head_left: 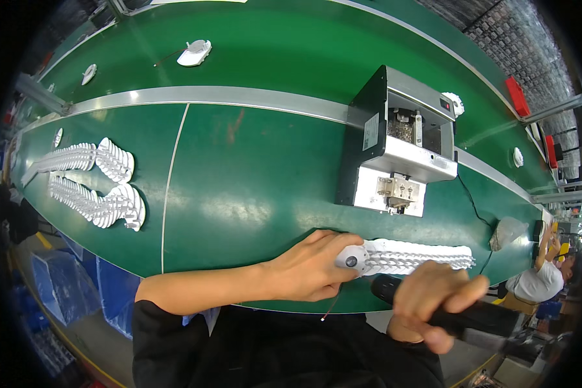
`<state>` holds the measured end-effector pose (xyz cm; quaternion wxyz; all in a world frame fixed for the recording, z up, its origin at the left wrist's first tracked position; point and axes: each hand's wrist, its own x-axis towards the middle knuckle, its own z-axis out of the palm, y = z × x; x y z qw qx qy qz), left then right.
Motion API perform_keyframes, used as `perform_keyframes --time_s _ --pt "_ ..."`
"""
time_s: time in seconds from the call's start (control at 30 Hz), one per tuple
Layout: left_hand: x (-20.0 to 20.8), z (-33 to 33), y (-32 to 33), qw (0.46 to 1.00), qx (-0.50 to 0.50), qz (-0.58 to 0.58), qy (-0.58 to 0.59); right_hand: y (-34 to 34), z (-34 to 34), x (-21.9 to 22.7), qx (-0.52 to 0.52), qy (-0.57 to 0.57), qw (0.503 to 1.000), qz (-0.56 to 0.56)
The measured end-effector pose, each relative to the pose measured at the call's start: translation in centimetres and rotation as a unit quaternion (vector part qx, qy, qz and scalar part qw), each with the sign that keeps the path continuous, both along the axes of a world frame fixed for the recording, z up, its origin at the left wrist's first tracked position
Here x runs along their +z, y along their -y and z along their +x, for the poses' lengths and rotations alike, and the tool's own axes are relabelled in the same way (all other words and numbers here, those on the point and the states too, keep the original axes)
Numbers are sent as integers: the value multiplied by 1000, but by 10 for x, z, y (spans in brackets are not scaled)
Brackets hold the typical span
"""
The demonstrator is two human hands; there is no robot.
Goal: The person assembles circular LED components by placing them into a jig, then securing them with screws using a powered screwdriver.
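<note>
At the table's near edge, my left hand [309,266] grips a white plastic part [362,260] with a dark round centre. A thin wire with a small end [330,309] hangs below that hand. Stretching right from the held part is a long row of stacked white plastic parts [423,255]. My right hand [436,297], slightly blurred, is wrapped round a black power screwdriver [475,317]. Its dark nose [385,288] points left, just below the row and close to the held part. Whether the tool's tip touches anything cannot be made out.
A grey-black screw feeder [394,142] stands beyond the row, its cable trailing right. More rows of white parts [97,207] lie at the left. A clear plastic bag [507,231] sits at the right. Across a metal rail, a green conveyor [271,52] carries white pieces. A person [540,278] sits far right.
</note>
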<state>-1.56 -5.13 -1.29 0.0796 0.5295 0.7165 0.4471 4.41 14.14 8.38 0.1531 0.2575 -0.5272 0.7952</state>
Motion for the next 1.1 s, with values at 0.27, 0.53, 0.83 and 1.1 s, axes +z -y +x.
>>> perform_keyframes --time_s 0.27,0.53,0.83,1.1 --pt "29 -88 46 992 27 -123 21 -24 -13 -1 -13 -54 998 -40" --pt "-10 -224 85 853 491 34 -175 -8 -11 -8 -67 -80 995 8" --pt "-29 -296 143 810 567 -34 -146 5 -15 -13 -78 -31 996 2" --pt "21 -171 138 916 391 -54 73 19 -17 -17 -114 -35 993 -17"
